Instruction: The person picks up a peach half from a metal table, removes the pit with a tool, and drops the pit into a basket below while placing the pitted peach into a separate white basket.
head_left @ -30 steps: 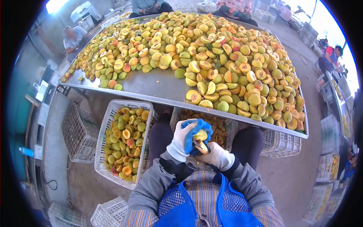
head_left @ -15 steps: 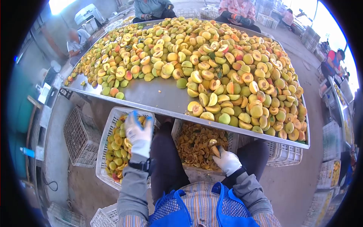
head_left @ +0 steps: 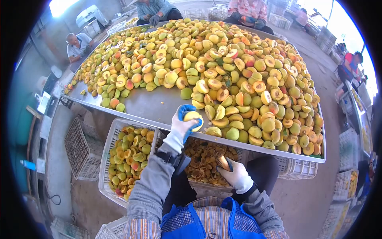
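Observation:
My left hand (head_left: 184, 124), in a white glove with blue fingertips, grips a yellow fruit half (head_left: 193, 119) above the near edge of the metal table (head_left: 151, 104). A heap of halved fruit (head_left: 238, 79) covers much of that table. My right hand (head_left: 237, 175), gloved in white, is closed around a small tool with a wooden handle (head_left: 224, 162), over a crate of brown scraps (head_left: 203, 159). At my left is a white crate (head_left: 104, 167) of fruit halves (head_left: 131, 155).
An empty-looking crate (head_left: 81, 149) stands at the far left, and another (head_left: 298, 163) is under the table at right. Several people sit around, among them one at the left (head_left: 79, 46) and two across the table. More crates (head_left: 348, 147) line the right side.
My left hand has moved from over the left crate up and right to the table edge and now holds a fruit half. My right hand has shifted slightly, the tool turned.

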Motion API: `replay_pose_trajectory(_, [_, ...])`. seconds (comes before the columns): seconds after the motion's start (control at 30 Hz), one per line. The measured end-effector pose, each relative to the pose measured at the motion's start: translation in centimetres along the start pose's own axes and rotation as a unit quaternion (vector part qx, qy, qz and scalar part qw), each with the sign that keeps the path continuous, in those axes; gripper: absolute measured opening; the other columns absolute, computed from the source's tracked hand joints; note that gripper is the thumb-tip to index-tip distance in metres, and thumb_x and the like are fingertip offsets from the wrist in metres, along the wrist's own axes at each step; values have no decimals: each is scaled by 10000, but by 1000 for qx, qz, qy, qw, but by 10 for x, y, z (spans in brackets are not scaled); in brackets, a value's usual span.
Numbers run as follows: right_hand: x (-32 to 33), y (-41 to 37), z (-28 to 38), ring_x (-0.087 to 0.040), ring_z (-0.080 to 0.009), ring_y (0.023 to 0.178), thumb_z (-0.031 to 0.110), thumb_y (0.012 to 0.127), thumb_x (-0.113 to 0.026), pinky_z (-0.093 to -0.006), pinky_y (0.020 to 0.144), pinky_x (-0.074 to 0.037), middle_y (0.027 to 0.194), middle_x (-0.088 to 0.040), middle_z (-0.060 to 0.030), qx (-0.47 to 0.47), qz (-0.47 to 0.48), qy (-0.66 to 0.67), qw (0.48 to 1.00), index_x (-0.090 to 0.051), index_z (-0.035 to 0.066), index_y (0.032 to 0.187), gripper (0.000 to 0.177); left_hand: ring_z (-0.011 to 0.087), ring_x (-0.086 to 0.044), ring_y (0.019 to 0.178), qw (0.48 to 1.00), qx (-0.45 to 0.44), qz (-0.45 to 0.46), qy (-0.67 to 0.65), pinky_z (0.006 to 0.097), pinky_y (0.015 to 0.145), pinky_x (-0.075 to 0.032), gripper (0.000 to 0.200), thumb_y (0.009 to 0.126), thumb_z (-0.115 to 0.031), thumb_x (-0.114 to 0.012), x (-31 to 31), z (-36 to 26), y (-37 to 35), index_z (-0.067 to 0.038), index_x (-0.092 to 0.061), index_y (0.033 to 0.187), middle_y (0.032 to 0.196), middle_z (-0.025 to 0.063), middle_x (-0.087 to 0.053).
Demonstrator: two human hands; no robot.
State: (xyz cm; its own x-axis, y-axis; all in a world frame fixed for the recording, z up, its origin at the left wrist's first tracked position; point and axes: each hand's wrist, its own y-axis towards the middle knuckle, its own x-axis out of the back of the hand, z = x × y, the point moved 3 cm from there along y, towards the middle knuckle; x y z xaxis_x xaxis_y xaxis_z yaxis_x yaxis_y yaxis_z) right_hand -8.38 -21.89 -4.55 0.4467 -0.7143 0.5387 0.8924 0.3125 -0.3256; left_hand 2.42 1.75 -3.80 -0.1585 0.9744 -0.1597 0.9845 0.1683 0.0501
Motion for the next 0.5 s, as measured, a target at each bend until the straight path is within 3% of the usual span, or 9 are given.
replay_pose_trajectory(0.03, [3, -4, 14, -646, -398, 898, 362, 834, -654, -433, 777, -505, 907, -662, -248, 17, 4, 49, 999, -562, 81, 1257, 516, 208, -658, 811, 997, -3, 15, -74, 339, 744, -575, 320, 880, -203, -637, 3, -8, -12, -4, -558, 1117, 976, 121, -635])
replay_pose_trajectory(0.07, [6, -9, 31, -653, -395, 859, 341, 838, -654, -433, 751, -505, 855, -659, -244, 77, -30, 71, 994, -575, 86, 1239, 482, 246, -663, 822, 977, 50, 23, -208, 378, 735, -580, 393, 912, -324, -583, 3, -12, -27, 4, -554, 1128, 984, 141, -638])
replay_pose_trajectory(0.1, [8, -13, 45, -653, -395, 859, 341, 838, -654, -433, 751, -505, 855, -659, -244, 80, -29, 69, 994, -575, 86, 1239, 482, 283, -667, 833, 935, 102, 32, -339, 417, 726, -585, 496, 945, -444, -530, -1, -17, -42, 12, -551, 1138, 993, 162, -641])
replay_pose_trajectory(0.17, [11, -20, 69, -653, -399, 835, 336, 848, -640, -438, 738, -508, 835, -658, -241, 76, -36, 37, 996, -568, 89, 1246, 473, 354, -660, 879, 888, 159, 45, -429, 483, 720, -580, 616, 961, -557, -409, -16, -33, -72, 12, -544, 1156, 1028, 189, -639])
replay_pose_trajectory(0.2, [8, -24, 77, -655, -400, 817, 331, 858, -622, -445, 724, -511, 831, -656, -244, 98, -38, 32, 994, -565, 79, 1235, 457, 375, -649, 924, 910, 125, 9, -395, 489, 755, -575, 568, 983, -506, -399, -19, -28, -82, 16, -536, 1161, 1056, 188, -632])
replay_pose_trajectory(0.23, [5, -26, 80, -655, -400, 817, 331, 858, -622, -445, 724, -511, 831, -656, -244, 95, -37, 29, 994, -565, 79, 1235, 457, 348, -651, 949, 966, 48, 14, -252, 460, 802, -567, 553, 993, -487, -390, -21, -29, -93, 19, -534, 1163, 1079, 187, -626])
replay_pose_trajectory(0.3, [1, -31, 86, -658, -398, 802, 337, 862, -612, -456, 714, -512, 814, -655, -242, 117, -50, -11, 992, -564, 59, 1208, 447, 308, -651, 958, 998, -44, 18, -40, 417, 845, -554, 496, 1021, -417, -366, -22, -40, -112, 28, -528, 1169, 1088, 181, -625])
replay_pose_trajectory(0.43, [-6, -38, 86, -662, -390, 764, 327, 864, -607, -455, 690, -518, 777, -654, -230, 112, -69, -48, 990, -562, 21, 1177, 440, 272, -653, 950, 996, -85, 23, -31, 399, 867, -545, 432, 1043, -333, -341, -28, -51, -130, 37, -523, 1172, 1087, 173, -625])
replay_pose_trajectory(0.5, [-8, -41, 88, -661, -390, 755, 316, 862, -613, -456, 683, -518, 773, -655, -226, 116, -71, -54, 989, -561, 20, 1183, 439, 261, -651, 952, 994, -16, 19, -106, 384, 879, -539, 402, 1049, -291, -334, -29, -48, -134, 42, -524, 1171, 1087, 168, -625])
